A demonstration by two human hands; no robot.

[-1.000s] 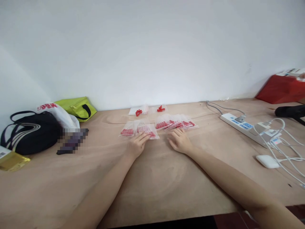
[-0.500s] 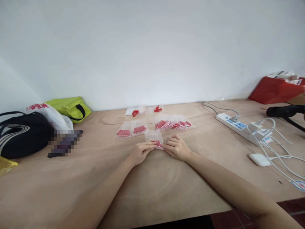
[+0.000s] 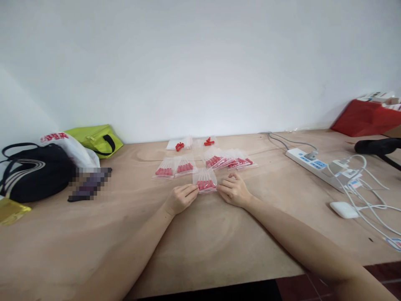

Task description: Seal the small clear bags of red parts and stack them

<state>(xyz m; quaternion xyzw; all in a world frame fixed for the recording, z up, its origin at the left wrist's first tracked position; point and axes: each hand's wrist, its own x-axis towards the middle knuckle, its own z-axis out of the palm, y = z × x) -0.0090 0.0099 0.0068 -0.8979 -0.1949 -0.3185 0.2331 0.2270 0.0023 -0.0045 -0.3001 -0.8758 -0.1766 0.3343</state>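
A small clear zip bag (image 3: pixel 205 182) with several red-ended pieces inside lies on the table between my hands. My left hand (image 3: pixel 183 198) pinches its lower left corner. At its right edge is my right hand (image 3: pixel 232 190), fingers curled and the fingertips close to the bag's lower right corner. Behind it on the left lie two similar filled bags (image 3: pixel 164 168) (image 3: pixel 184 166). Overlapping filled bags (image 3: pixel 216 159) (image 3: pixel 241 161) fan out behind on the right. Farther back, loose red pieces (image 3: pixel 179 146) (image 3: pixel 209 142) rest on clear bags near the wall.
A white power strip (image 3: pixel 307 161) with cables and a white charger (image 3: pixel 343 210) occupy the right side. A red bag (image 3: pixel 365 118) stands at the back right. Black (image 3: pixel 40 173), white (image 3: pixel 83 151) and lime-green (image 3: pixel 98 140) bags sit at the left. The table's front edge is below.
My left hand has drawn back to the left from the bag's middle to its corner, so more red pieces show. My right hand has shifted slightly to the right. The camera view has moved slightly.
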